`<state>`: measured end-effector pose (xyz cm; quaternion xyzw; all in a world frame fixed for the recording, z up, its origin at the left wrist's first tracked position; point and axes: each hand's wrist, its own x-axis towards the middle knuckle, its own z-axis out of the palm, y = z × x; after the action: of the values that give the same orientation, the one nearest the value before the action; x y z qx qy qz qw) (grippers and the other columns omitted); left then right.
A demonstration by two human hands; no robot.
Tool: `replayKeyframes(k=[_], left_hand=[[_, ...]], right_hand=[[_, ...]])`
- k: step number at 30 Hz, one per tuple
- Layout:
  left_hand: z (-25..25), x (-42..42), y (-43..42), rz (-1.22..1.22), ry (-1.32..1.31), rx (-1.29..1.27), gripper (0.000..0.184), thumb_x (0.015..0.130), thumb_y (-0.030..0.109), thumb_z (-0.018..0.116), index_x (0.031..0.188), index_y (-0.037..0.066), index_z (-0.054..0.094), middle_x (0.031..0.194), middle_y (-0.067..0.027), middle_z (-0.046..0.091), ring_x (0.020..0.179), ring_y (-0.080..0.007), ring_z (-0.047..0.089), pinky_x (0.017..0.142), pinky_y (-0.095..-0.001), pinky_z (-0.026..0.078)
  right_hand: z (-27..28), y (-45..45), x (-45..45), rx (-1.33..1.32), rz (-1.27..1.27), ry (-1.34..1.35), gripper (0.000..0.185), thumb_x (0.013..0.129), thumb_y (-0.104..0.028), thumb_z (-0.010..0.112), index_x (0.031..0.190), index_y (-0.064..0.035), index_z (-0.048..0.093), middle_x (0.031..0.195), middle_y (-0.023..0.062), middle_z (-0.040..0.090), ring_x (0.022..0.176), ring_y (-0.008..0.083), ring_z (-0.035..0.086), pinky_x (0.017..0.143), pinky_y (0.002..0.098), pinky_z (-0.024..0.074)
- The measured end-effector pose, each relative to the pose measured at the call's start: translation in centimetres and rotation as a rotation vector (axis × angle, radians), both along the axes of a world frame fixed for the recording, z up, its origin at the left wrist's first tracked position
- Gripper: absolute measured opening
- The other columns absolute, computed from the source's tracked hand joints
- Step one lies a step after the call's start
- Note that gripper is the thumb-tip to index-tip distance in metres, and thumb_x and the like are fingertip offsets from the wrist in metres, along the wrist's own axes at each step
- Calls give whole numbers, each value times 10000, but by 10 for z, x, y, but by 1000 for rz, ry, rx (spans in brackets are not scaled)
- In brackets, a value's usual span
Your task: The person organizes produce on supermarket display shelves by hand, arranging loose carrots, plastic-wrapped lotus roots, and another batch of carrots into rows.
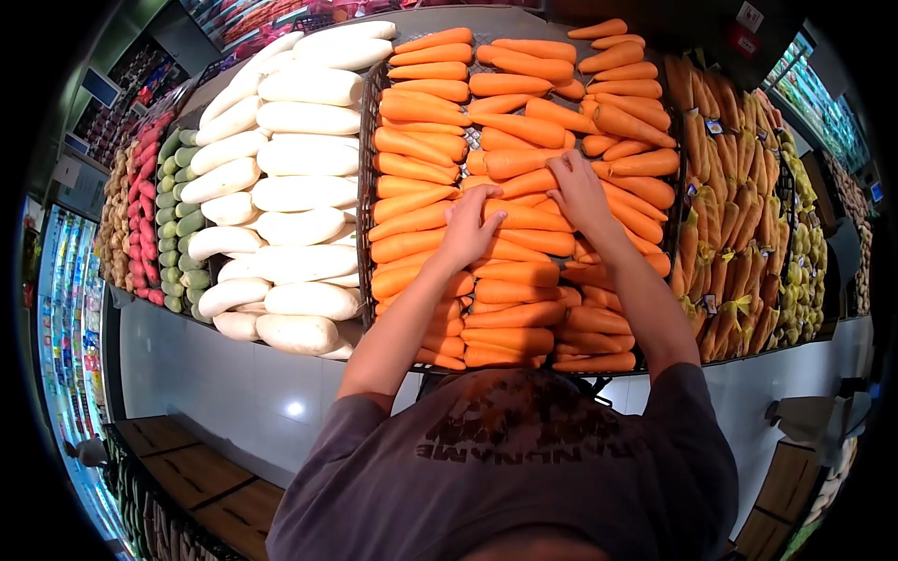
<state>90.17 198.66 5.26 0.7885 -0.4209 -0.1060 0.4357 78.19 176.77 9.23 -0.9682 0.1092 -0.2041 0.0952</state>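
Orange carrots lie stacked in columns inside a black crate in front of me. Near the middle, my right hand has its fingers and thumb closed around the right end of a carrot. My left hand is by that carrot's left end, fingertips against it or just beside it. Its thumb is spread away from the fingers, over the carrots below, and I see nothing gripped there. Parts of the carrots under both palms are hidden.
White radishes are piled left of the crate, with green vegetables and reddish ones beyond. Bagged carrots with yellow ties stand to the right. Wooden crates are on the floor behind at left.
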Motion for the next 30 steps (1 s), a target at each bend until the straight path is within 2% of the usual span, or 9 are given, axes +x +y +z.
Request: replayKeyframes(k=[2,4,8,10,13,19,22,27,30], left_hand=[[-8,1,-2,-31,-19,-196,463,945,213,707,1370,135,539,1369,-105,581,1226,-271,565,1024,-416,322],[-13,-2,-6,17,-69,-199,509,945,212,707,1407,129,510,1385,-110,567,1234,-267,559,1017,-414,328],[-3,-11,-14,155,-153,-176,618,949,219,705,1490,99,431,1403,-129,535,1241,-267,541,1003,-415,340],[-2,-13,-21,184,-164,-189,590,976,243,675,1484,69,431,1384,-157,532,1227,-296,539,1001,-420,340],[-8,-14,-27,293,-252,-167,571,1007,267,631,1499,72,416,1363,-184,535,1218,-321,533,994,-424,342],[-14,-16,-10,247,-156,-195,727,995,328,638,1554,-7,314,1409,-226,521,1222,-365,513,1090,-462,316],[-16,-19,2,81,-314,-110,803,967,347,669,1560,-40,291,1406,-242,532,1219,-380,515,1125,-463,298],[-8,-30,6,127,-230,-93,807,947,365,692,1547,-36,331,1369,-244,559,1207,-383,521,1113,-457,310],[-15,-29,2,171,-325,-76,793,947,366,693,1537,-38,350,1293,-233,572,1160,-377,526,1099,-455,321]], right_hand=[[7,2,-3,-1,24,-25,463,833,-106,802,1231,-95,565,1172,136,500,1128,358,537,930,442,485],[17,4,-6,-107,71,-192,473,814,-108,809,1232,-90,588,1208,112,503,1112,346,551,911,445,497],[33,12,-4,-109,42,-151,428,870,-188,776,1249,-84,606,1199,116,522,1128,337,553,921,441,489],[30,15,-3,115,19,61,429,910,-274,745,1272,-84,618,1170,124,547,1113,325,560,941,435,478],[2,16,-6,140,41,50,446,920,-314,737,1291,-92,628,1154,124,564,1103,320,568,952,438,474],[6,18,-17,228,73,68,404,896,-237,748,1259,-91,649,1135,121,579,1125,336,584,969,447,478],[13,19,-15,267,83,80,407,874,-161,751,1251,-54,642,1100,166,597,1125,352,576,982,427,469],[18,23,-14,282,45,118,419,861,-179,773,1247,-65,658,1089,147,599,1108,341,590,974,414,479],[9,23,-10,286,3,89,401,848,-206,790,1214,-83,683,1078,123,602,1090,326,599,951,420,489]])
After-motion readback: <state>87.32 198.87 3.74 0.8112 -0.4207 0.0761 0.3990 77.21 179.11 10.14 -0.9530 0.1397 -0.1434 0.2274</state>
